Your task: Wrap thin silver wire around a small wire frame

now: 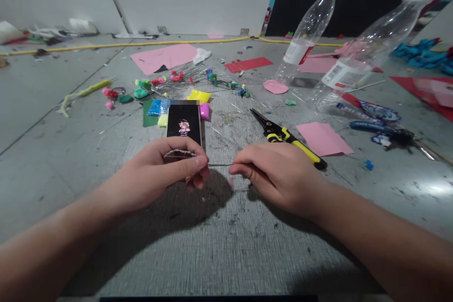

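A thin metal wire (pixel 219 165) stretches between my two hands, just above the grey table. My left hand (pixel 166 165) pinches one part of it between thumb and fingertips, and a bent, twisted stretch of the wire shows inside the curl of its fingers. At the other end my right hand (pixel 279 174) pinches the wire, its fingers folded over. Behind my left hand lies a phone (pixel 184 122) with its screen lit. Yellow-and-black pliers (pixel 286 134) rest on the table just beyond my right hand, partly covered by it.
Colourful clay packets (pixel 198 96) surround the phone. Farther back are small clay pieces on wires (pixel 177 75) and pink paper (pixel 166 58). Two clear plastic bottles (pixel 307 28) stand at the right, near a pink sheet (pixel 323 138) and a blue-handled tool (pixel 371 126). A yellow cord (pixel 141 44) crosses the back.
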`<state>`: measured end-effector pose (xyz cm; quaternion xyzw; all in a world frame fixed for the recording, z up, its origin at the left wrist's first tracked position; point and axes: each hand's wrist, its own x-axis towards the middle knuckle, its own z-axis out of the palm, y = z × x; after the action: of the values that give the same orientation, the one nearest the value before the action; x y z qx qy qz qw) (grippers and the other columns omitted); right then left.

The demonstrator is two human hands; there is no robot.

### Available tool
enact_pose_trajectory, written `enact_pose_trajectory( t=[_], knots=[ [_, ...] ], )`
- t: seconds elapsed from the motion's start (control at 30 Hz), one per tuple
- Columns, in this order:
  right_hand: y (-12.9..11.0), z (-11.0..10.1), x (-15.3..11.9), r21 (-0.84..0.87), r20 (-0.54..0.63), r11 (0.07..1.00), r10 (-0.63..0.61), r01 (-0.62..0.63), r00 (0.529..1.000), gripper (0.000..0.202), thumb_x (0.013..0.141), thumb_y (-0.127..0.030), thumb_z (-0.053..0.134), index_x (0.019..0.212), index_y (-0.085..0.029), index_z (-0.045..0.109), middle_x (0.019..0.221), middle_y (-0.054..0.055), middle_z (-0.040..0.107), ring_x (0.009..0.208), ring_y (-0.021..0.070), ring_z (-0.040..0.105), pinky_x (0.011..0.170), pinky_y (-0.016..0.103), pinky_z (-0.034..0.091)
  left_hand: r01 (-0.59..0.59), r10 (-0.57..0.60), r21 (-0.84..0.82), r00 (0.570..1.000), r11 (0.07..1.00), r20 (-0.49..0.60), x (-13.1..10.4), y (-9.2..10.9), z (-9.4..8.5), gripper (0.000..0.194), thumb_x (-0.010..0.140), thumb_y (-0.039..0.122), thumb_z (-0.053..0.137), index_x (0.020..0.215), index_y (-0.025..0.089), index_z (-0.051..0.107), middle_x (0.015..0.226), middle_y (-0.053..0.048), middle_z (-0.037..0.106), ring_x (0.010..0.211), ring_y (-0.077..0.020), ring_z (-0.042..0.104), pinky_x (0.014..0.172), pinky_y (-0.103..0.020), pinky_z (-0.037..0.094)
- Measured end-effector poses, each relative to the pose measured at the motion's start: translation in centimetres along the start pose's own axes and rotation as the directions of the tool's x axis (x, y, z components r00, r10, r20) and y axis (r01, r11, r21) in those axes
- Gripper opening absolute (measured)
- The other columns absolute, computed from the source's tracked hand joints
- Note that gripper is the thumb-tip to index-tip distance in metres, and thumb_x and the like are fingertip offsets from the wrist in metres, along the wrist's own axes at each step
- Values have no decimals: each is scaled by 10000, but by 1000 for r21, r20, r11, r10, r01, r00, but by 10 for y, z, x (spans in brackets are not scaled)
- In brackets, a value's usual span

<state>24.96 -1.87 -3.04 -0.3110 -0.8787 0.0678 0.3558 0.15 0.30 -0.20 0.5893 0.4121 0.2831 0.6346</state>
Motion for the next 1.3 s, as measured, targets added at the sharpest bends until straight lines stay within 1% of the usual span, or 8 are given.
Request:
enact_pose_trajectory(
  t=[0.2, 0.3, 0.47, 0.63, 0.77, 0.9, 1.17, 1.3],
  knots=[
    [-3, 1, -2, -8, 42, 1000, 8, -8, 999, 350, 1158, -337, 480, 912, -187, 680, 722, 17, 711, 634, 158, 614, 618, 283, 417, -6, 5, -6, 997, 1000, -72, 1, -2, 1, 116, 790, 131, 844, 799, 225, 776, 663, 53, 795, 620, -68, 698, 601, -103, 537],
    [-2, 2, -2, 5, 50, 1000, 29, -30, 998, 339, 1152, -337, 492, 922, -186, 689, 734, 21, 717, 647, 161, 625, 620, 284, 422, 12, -13, -6, 996, 1000, -87, 1, -3, 1, 98, 792, 151, 838, 813, 228, 781, 680, 50, 805, 632, -75, 714, 603, -109, 541],
    [0, 3, -2, 31, 30, 998, 46, -47, 999, 280, 1137, -331, 542, 963, -183, 704, 771, 24, 739, 677, 161, 661, 632, 276, 447, 47, -28, 132, 990, 990, -140, 0, 2, 1, 121, 738, 164, 861, 812, 243, 807, 689, 49, 808, 641, -109, 745, 610, -153, 571],
    [0, 2, -1, 41, -6, 998, 39, -39, 999, 220, 1119, -314, 588, 991, -192, 717, 827, 35, 791, 718, 167, 714, 660, 275, 499, -1, 41, 261, 988, 965, -146, -2, 4, 0, 68, 769, 185, 834, 788, 250, 830, 701, 37, 804, 635, -118, 735, 578, -161, 543],
    [1, 2, -1, 31, -56, 999, 20, -19, 998, 123, 1087, -225, 630, 1043, -170, 730, 931, 67, 833, 818, 187, 766, 739, 283, 549, -24, 75, 279, 982, 960, -174, -3, 3, -2, 63, 766, 191, 832, 778, 253, 829, 721, 33, 806, 622, -116, 717, 559, -161, 522],
    [2, 1, -1, 39, -57, 999, 13, -11, 998, 89, 1051, -156, 651, 1062, -144, 739, 959, 85, 837, 860, 194, 781, 778, 285, 571, -20, 83, 293, 975, 956, -204, -1, 4, 0, 54, 740, 205, 838, 739, 254, 815, 695, 40, 785, 595, -103, 678, 541, -150, 494],
    [2, -1, -2, 38, -49, 999, 2, 0, 999, 132, 1075, -179, 606, 1079, -188, 737, 976, 67, 829, 869, 193, 767, 779, 299, 575, -73, 163, 373, 963, 925, -216, -4, 5, 0, 33, 768, 264, 817, 751, 237, 808, 732, 3, 772, 646, -143, 664, 557, -202, 509],
    [1, -2, -1, 114, -47, 993, 31, -26, 998, 128, 1076, -208, 622, 1037, -186, 742, 915, 55, 814, 824, 183, 749, 757, 294, 563, -149, 240, 432, 957, 890, -164, -7, 9, 2, 60, 822, 208, 760, 770, 216, 788, 783, -14, 792, 722, -165, 699, 620, -236, 547]
  ],
)
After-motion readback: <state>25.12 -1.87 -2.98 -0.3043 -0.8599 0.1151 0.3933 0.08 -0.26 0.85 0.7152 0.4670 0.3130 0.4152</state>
